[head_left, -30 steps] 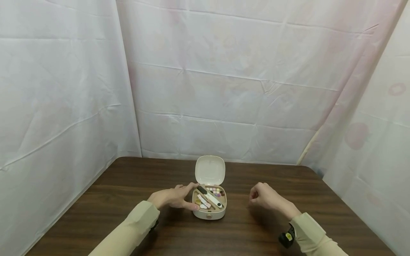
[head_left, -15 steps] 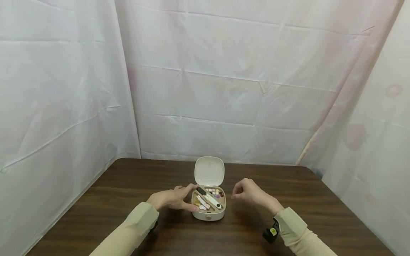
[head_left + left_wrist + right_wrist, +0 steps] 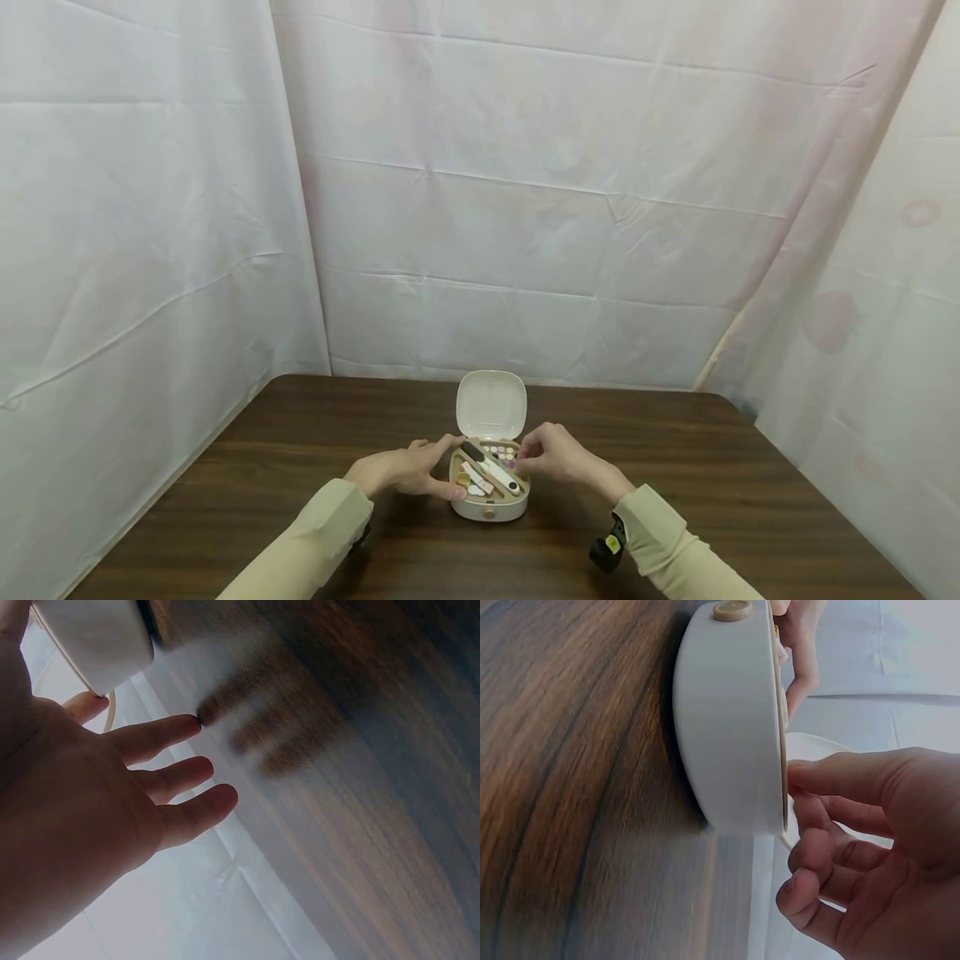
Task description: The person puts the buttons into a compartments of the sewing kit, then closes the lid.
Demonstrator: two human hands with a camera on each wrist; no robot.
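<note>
we see the dark wood table [image 3: 675, 467] carrying a small cream case [image 3: 489, 502], lid [image 3: 491, 404] hinged upright at the far side, clasp facing us. our left hand [image 3: 405, 468] steadies its left wall, fingers relaxed. our right hand [image 3: 558, 457] curls its fingers at the right rim; whether it holds anything we cannot tell. a white file [image 3: 495, 468] lies diagonally inside.

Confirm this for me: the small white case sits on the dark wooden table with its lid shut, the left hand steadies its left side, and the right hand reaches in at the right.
Wrong on one point: the lid is not shut. The head view shows it standing open behind the tray of the case. The rest holds: the case sits on the table, the left hand at its left side, the right hand at the right.
</note>
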